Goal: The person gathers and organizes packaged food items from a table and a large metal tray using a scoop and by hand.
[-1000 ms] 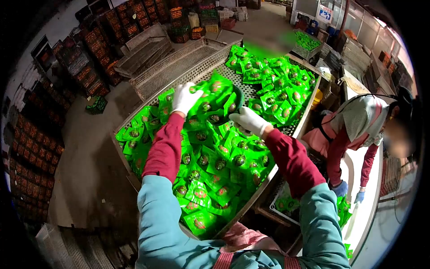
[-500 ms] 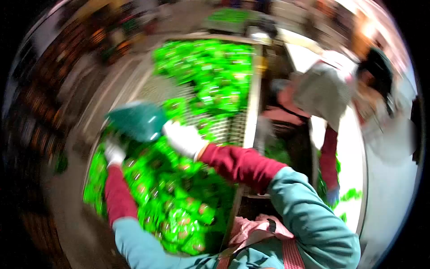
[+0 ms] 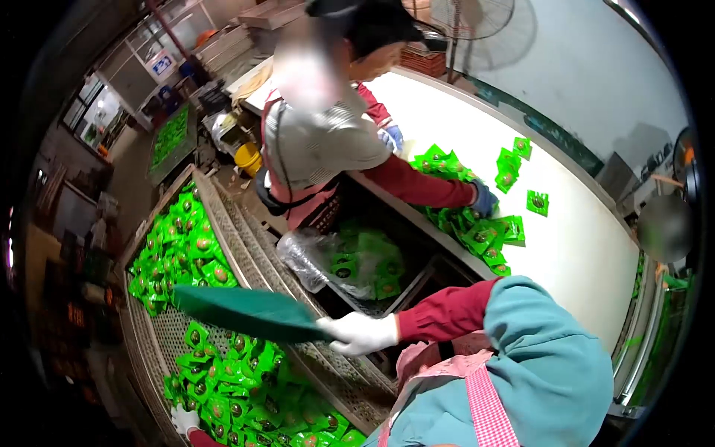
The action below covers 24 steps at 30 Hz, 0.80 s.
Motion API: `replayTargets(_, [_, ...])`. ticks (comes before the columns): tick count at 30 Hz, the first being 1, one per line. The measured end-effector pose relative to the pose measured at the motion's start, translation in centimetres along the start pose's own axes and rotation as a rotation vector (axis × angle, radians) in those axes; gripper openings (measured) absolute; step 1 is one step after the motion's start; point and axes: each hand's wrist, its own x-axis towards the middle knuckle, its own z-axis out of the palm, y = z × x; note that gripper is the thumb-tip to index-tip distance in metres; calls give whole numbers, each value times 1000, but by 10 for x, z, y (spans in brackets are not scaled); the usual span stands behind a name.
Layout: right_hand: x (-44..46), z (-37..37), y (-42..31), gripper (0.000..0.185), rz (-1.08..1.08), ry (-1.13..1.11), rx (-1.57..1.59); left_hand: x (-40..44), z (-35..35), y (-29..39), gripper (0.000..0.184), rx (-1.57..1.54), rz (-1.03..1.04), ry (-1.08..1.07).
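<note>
My right hand [image 3: 361, 333], in a white glove, is closed on the near end of a dark green plastic scoop [image 3: 249, 311]. The scoop is held above a perforated metal tray [image 3: 167, 337] and seen nearly edge-on. Small bright green packets [image 3: 249, 391] lie heaped in the tray's near part, and another heap [image 3: 186, 242] fills its far part. At the tray's left edge, my left hand [image 3: 185, 419], also in a white glove, rests against the near packets. Its fingers look loosely apart, with nothing visible held.
A co-worker [image 3: 320, 141] stands at a white table [image 3: 570, 246], gloved hands by a pile of green packets [image 3: 477, 231]. Below is a clear plastic bag [image 3: 365, 261] of packets. A yellow bucket [image 3: 248, 158] and another packet-filled tray [image 3: 170, 141] are farther back.
The view has swung to the right, bringing the white table and co-worker to the middle. The scoop has turned from a broad face to nearly edge-on, still in my right hand.
</note>
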Motion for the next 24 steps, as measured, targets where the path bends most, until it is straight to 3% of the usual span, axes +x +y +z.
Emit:
replayTargets(2, [-38,-14,47,49,104,98,-62,-26,-29,27,57,-30,79,56])
replayTargets(4, [-77,-36,68,48,287,171,-36,9,-14,43,53,-314,446,264])
replayTargets(6, [-130,-58,84,46,404,200,-92,-3,-30,88,49,-595,774,270])
replayTargets(8, [-185,-65,97,42,470,299,-174,-79,-86,154,45,-653,1002,142])
replayTargets(12, [-289,-82,112,41,635,443,-334,-216,-135,272,42,-913,1225,-310])
replayTargets(14, [-337,-76,134,43,603,688,-347,-267,-135,321,42,-731,1447,-335])
replayTargets(15, [-360,-76,143,44,847,576,-382,-299,-136,344,42,-697,1530,-398])
replayTargets(16, [-390,-70,166,44,746,693,-455,-331,-135,365,43,-661,1613,-462])
replayTargets(17, [-400,-75,168,47,598,978,-445,-356,-126,386,43,-621,1680,-528])
replayTargets(18, [-422,-75,178,36,886,1014,-438,-378,-113,407,44,-579,1747,-595])
replayTargets(19, [-447,-83,189,43,1182,877,-318,-398,-93,429,43,-523,1861,-545])
replayTargets(21, [-492,-88,220,44,1207,1109,-522,-440,-60,465,42,-437,2017,-459])
replayTargets(24, [-543,-111,229,42,1478,1238,-523,-511,-8,515,44,-532,2093,-289])
